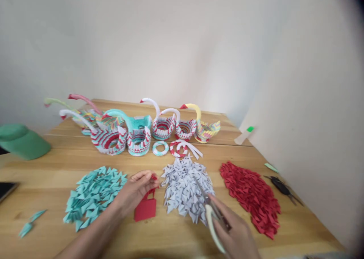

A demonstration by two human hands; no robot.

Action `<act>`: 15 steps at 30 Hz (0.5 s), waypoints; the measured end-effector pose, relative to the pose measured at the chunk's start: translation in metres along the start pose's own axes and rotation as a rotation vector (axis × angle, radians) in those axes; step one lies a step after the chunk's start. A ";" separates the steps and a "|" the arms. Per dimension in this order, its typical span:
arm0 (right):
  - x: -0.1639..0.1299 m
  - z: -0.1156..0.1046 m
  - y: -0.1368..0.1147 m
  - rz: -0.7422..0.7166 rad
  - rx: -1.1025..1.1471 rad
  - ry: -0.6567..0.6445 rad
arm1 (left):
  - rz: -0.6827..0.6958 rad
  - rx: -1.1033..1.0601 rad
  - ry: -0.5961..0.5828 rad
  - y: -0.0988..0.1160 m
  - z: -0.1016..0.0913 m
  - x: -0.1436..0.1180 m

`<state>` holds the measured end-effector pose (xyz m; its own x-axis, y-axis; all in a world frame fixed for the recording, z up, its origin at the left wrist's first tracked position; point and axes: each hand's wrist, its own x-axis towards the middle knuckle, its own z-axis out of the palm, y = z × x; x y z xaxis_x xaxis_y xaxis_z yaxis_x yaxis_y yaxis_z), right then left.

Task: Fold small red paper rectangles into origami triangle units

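Note:
My left hand (137, 189) pinches a small piece of red paper (154, 177) between thumb and fingertips. Just below those fingers lies a larger red paper piece (145, 209) with a cut-out upper edge. In my right hand (233, 228) is a pair of scissors (212, 223), its blades pointing forward over the pile of white folded paper triangles (184, 187). Whether the blades are apart is blurred. Left of my left hand spreads a pile of teal folded triangles (93, 194); a red pile (253, 194) lies beyond my right hand.
Several folded-paper swans (139, 141) stand in a row at the back. Before them lie a teal-and-white ring (160, 148) and a red-and-white ring (174, 149). A green hat-like object (24, 141) is at left; a glue bottle (243, 135) and black tool (281, 186) are at right.

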<state>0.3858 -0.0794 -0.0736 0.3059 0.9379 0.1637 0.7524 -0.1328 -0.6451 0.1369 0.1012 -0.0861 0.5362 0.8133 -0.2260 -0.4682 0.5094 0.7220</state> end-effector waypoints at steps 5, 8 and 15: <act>-0.010 -0.044 0.062 0.152 -0.330 0.132 | -0.027 0.029 0.054 0.004 -0.006 0.001; -0.009 -0.047 0.085 0.028 -0.481 0.025 | -0.014 0.073 0.107 0.006 -0.003 0.001; 0.021 -0.055 0.094 -0.258 -0.563 -0.028 | 0.135 0.300 0.057 0.008 0.005 0.002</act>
<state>0.4952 -0.0903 -0.0896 0.0636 0.9695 0.2368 0.9947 -0.0425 -0.0931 0.1380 0.1057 -0.0778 0.4392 0.8865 -0.1457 -0.3001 0.2977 0.9063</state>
